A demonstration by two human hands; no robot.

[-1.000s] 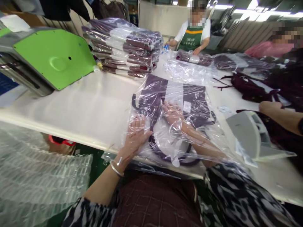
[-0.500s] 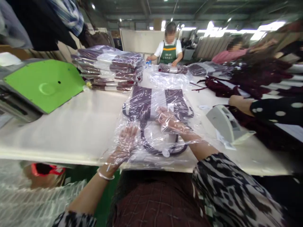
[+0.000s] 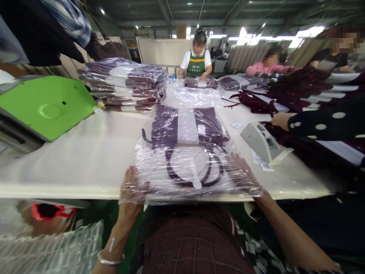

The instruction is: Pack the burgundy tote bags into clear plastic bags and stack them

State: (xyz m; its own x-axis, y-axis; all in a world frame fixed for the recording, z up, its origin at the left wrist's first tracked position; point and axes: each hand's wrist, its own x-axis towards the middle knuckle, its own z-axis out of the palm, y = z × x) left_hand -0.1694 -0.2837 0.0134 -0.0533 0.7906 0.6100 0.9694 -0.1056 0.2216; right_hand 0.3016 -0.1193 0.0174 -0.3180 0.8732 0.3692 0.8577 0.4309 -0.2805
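Note:
On the table in front of me lies a clear plastic bag [image 3: 185,173] with a folded dark purple garment [image 3: 165,127] inside. A white paper strip [image 3: 187,125] runs down the garment's middle, and dark loops of cord or strap [image 3: 171,163] curve toward me below it, with a small whitish round-ended tag [image 3: 196,179]. My left hand [image 3: 132,186] is at the bag's near left corner, fingers extended and film across part of it. My right hand [image 3: 242,173] lies flat with fingers stretched at the near right side, seemingly beneath the film. Both hands are open.
Stacked bagged garments [image 3: 122,83] stand at the back left beside a green-sided machine [image 3: 48,106]. A grey tape dispenser [image 3: 261,142] sits to the right, near a co-worker's dotted sleeve [image 3: 322,123] and maroon garments [image 3: 310,91]. Across the table is a person in a green apron [image 3: 196,64].
My hands have drawn back from over the garment and moved apart to the bag's near left and right sides. The plastic over the straps lies flatter.

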